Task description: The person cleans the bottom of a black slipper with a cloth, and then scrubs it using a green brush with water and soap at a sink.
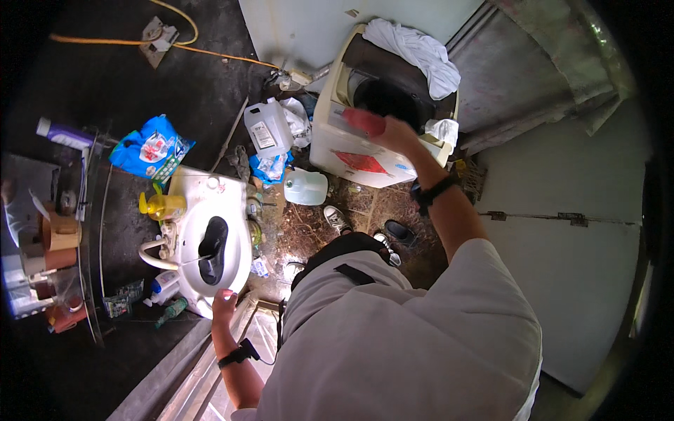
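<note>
My right hand (392,138) reaches over the front edge of an opened top-loading washing machine (329,123), holding a blurred red object whose kind I cannot tell. My left hand (225,305) is at the near rim of a white washbasin (239,210), its fingers partly curled; whether it holds something small is unclear. In the basin lies a dark shoe or slipper (213,250), sole shape showing, under a thin stream from the curved faucet (152,255). A white cloth (416,50) hangs over the machine's raised lid, and a smaller white cloth (443,131) lies on its right corner.
A yellow pump bottle (167,206), a blue detergent bag (152,150) and a white bottle (166,287) stand around the basin. Plastic jugs (268,129) sit on the floor between basin and machine. A dark slipper (400,231) lies beside my shoes. An orange cord (226,54) runs along the wall.
</note>
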`<action>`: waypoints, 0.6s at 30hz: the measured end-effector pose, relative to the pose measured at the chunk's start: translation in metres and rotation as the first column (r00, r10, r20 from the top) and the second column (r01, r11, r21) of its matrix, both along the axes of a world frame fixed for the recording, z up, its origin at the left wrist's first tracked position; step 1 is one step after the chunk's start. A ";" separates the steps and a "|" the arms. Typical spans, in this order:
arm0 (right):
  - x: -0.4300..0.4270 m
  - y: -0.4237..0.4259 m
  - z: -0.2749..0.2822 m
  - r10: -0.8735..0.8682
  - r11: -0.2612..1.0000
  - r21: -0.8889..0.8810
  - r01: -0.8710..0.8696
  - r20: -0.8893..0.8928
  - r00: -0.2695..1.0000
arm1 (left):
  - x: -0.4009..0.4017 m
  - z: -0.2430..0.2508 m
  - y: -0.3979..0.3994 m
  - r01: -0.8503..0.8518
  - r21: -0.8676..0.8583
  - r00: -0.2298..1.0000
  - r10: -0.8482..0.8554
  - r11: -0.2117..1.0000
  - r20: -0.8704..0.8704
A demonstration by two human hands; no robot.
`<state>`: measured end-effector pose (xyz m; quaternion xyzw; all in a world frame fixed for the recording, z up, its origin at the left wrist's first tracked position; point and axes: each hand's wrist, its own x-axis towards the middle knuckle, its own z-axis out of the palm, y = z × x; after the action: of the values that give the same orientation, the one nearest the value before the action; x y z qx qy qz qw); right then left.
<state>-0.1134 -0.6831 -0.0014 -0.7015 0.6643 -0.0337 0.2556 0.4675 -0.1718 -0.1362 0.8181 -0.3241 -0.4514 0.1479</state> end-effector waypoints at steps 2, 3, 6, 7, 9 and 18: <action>-0.027 -0.048 0.018 -0.013 0.998 -0.065 0.005 -0.130 0.991 | -0.013 0.020 -0.004 -0.071 0.020 0.997 0.071 0.997 -0.002; -0.032 -0.073 0.025 -0.020 0.993 -0.121 -0.011 -0.249 0.968 | -0.019 0.030 -0.011 -0.133 0.027 0.991 0.134 0.991 -0.002; -0.040 -0.157 0.025 -0.046 0.961 -0.277 -0.027 -0.254 0.966 | -0.036 0.048 -0.015 -0.230 0.014 0.971 0.231 0.973 -0.063; -0.039 -0.181 0.024 -0.050 0.945 -0.324 -0.036 -0.254 0.966 | -0.040 0.051 -0.021 -0.240 0.018 0.969 0.240 0.971 -0.055; -0.041 -0.210 0.018 -0.041 0.941 -0.334 -0.061 -0.289 0.956 | -0.055 0.067 -0.027 -0.280 0.115 0.952 0.291 0.953 -0.096; -0.055 -0.258 -0.003 -0.010 0.979 -0.181 -0.090 -0.488 0.873 | -0.111 0.125 -0.064 -0.297 0.106 0.952 0.303 0.949 -0.049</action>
<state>-0.1687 -0.9406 -0.0045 -0.7229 0.6858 0.0833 0.0100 0.3561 -0.2355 -0.0111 0.8490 -0.1685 -0.4654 0.1852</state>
